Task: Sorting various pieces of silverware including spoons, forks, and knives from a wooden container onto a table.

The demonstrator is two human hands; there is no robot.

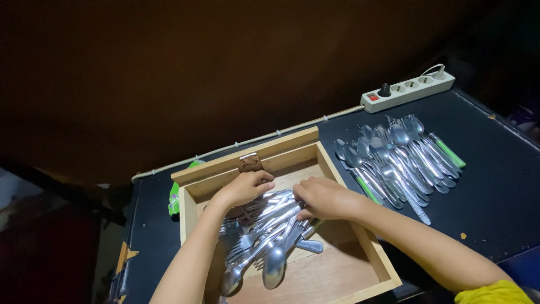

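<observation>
Nearest the camera, two bare forearms reach away over a shallow wooden box (360, 239) of pale, plain-sided boards, which sits on a dark desk (495, 197). A yellow sleeve cuff (492, 293) shows at the right arm.

Inside the box, towards its left side, lies a loose heap of steel cutlery (259, 236): spoons with their bowls pointing near, forks tangled among them, handles fanning away. The metal is polished and bright, so it is likely slippery, stiff and fairly light piece by piece, though a bundle would have some weight and would slide apart. The narrow handles look like the surest place to take hold, gathered together rather than singly.

The left hand (243, 189) rests on the far end of the heap, its grip curled down over the handles; whether it pinches any one of them cannot be told. The right hand (326, 198) lies just beside it, fingers bent and pressed onto the handles, seemingly closing on a few, though the hold itself is hidden beneath the palm.

On the box's far wall sits a small brown metal latch (250, 163). Something green (175, 197) peeps out at the box's left edge.

Further right on the desk, well apart from the box, a second batch of spoons and forks (394, 163) lies in a rough row, two with green handles. Beyond it at the far edge lies a white power strip (408, 92) with a red switch, its cable running left along the desk's rim.
</observation>
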